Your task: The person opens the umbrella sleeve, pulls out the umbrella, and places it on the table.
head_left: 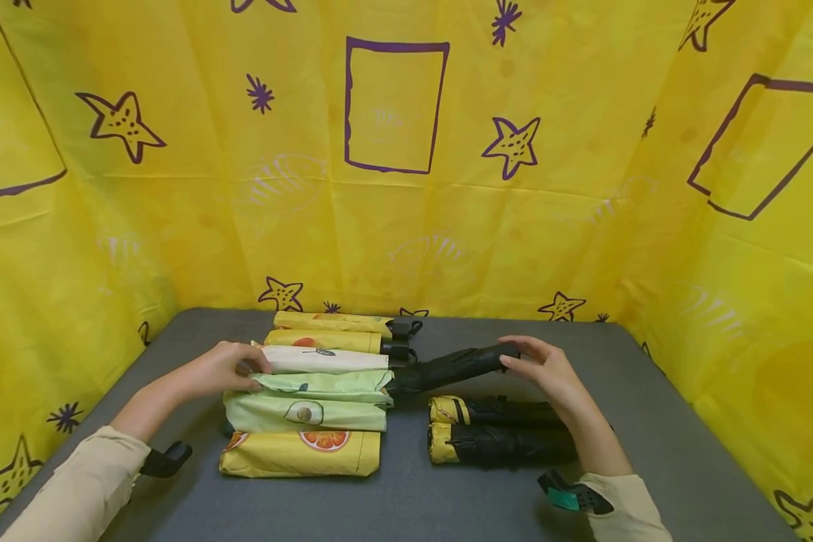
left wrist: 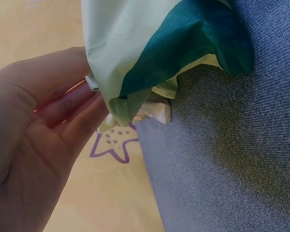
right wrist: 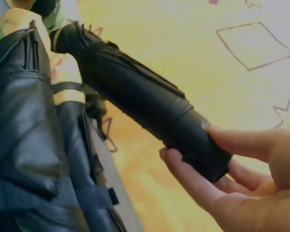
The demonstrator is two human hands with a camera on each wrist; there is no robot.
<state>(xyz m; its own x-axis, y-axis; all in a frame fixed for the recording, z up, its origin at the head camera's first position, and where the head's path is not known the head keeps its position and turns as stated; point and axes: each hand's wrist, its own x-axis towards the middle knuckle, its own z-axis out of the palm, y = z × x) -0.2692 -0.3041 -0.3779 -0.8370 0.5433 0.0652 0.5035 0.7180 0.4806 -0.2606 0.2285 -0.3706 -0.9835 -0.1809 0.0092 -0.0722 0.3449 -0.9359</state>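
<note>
My left hand (head_left: 233, 366) pinches the left end of a light green umbrella sleeve (head_left: 339, 382). In the left wrist view pale green and dark green cloth (left wrist: 179, 53) hides those fingertips. My right hand (head_left: 545, 373) grips the end of a folded black umbrella (head_left: 454, 370) between thumb and fingers. That umbrella slants down to the left, its far end at the right-hand opening of the light green sleeve. Just nearer lies a green avocado-print sleeve (head_left: 345, 415), and in front of it a yellow orange-print sleeve (head_left: 298, 457).
Behind the hands lie a white-covered umbrella (head_left: 339, 360) and two yellow-covered ones (head_left: 332, 324), their black handles pointing right. Two black umbrellas with yellow ends (head_left: 515, 446) lie at right on the grey table (head_left: 433, 504). Yellow printed cloth (head_left: 406, 226) surrounds the table.
</note>
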